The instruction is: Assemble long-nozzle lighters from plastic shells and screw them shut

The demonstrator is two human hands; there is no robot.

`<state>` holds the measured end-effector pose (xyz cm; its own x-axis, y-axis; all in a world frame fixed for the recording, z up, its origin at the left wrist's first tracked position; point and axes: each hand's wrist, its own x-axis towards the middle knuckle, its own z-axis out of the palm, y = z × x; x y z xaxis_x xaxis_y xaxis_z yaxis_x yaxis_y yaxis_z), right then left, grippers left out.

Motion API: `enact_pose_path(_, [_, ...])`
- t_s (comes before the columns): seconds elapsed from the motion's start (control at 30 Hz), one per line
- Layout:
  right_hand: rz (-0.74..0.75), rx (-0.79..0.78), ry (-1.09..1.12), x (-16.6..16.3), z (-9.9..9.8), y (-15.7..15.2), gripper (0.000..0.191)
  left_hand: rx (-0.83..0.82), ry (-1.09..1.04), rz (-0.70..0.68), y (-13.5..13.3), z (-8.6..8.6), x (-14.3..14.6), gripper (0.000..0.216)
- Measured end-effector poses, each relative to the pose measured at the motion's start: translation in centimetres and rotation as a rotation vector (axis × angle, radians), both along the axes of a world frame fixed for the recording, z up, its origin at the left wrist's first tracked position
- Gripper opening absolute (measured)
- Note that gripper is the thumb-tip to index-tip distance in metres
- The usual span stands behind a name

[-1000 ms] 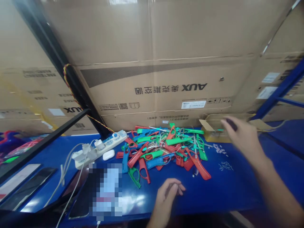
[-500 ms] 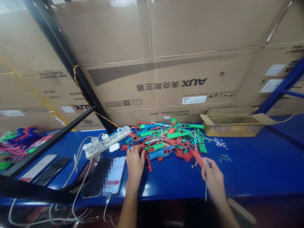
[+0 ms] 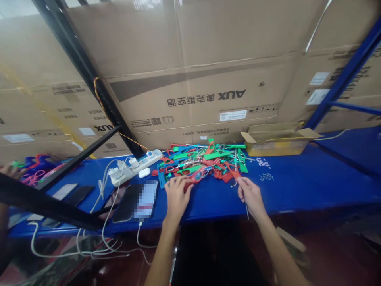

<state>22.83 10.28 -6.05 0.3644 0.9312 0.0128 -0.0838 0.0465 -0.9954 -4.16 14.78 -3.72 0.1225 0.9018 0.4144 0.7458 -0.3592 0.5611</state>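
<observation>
L hand [image 3: 177,194] is at the near edge of the heap of coloured plastic pcs [image 3: 218,155], mid-table, fingers half spread & bent over a red pc [image 3: 194,177]. Fingertips partly hidden among the pcs, so can't tell if it grips or just rests. R hand [image 3: 250,194], near right of heap, is narrow, closed round a thin rod [image 3: 247,211]; lower end pokes out toward the near edge, upper part hidden by the fingers. Its fingertips meet the near end of a long red pc [image 3: 233,171]; contact too blurred to say if that's pinched too.

Heap is red, green & blue on the blue table [image 3: 312,186]; lower pcs mostly covered, thin metal parts btwn them hard to make out. Just right: small white bits [image 3: 262,162] and, nearer, pale thin slivers [image 3: 267,176], too small to ID. Far right, open box [image 3: 272,149]; contents can't be made out behind its near wall.

Left of heap: white case [image 3: 144,172] beside a power strip [image 3: 137,169] w/ plugs hiding part of it. Nearer, phone [image 3: 147,196], screen pixelated, unreadable. Far left, another person's hand [image 3: 12,171], cut off by frame edge & partly behind the black bar [image 3: 44,202], near blurry coloured items [image 3: 38,165].
</observation>
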Motion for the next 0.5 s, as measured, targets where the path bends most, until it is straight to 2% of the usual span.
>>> enact_pose_path(0.07, [0.002,-0.007,-0.005,0.1,-0.2,-0.1,0.043,-0.017,-0.023,-0.086,-0.7,-0.3,1.7,0.012])
enact_pose_path(0.13, [0.008,-0.023,-0.018,0.1,-0.4,-0.1,0.035,-0.031,-0.058,-0.12,-2.0,-0.6,3.3,0.024])
enact_pose_path(0.23, [0.03,-0.048,-0.05,0.1,-0.5,0.2,0.027,-0.068,-0.132,-0.109,-5.7,-1.8,4.4,0.025])
enact_pose_path(0.3, [0.05,-0.054,-0.082,0.1,-0.5,0.4,0.027,-0.138,-0.164,-0.122,-8.8,-3.7,4.0,0.028])
enact_pose_path(0.37, [0.074,-0.054,-0.12,0.1,-0.5,0.6,0.027,-0.265,-0.128,-0.136,-11.3,-6.5,3.0,0.03])
enact_pose_path(0.43, [0.103,-0.056,-0.155,0.3,-0.7,0.7,0.028,-0.393,-0.058,-0.041,-12.2,-9.5,1.8,0.029])
enact_pose_path(0.5, [0.137,-0.064,-0.185,0.6,-0.9,0.6,0.029,-0.506,0.015,0.07,-11.8,-12.1,0.5,0.021])
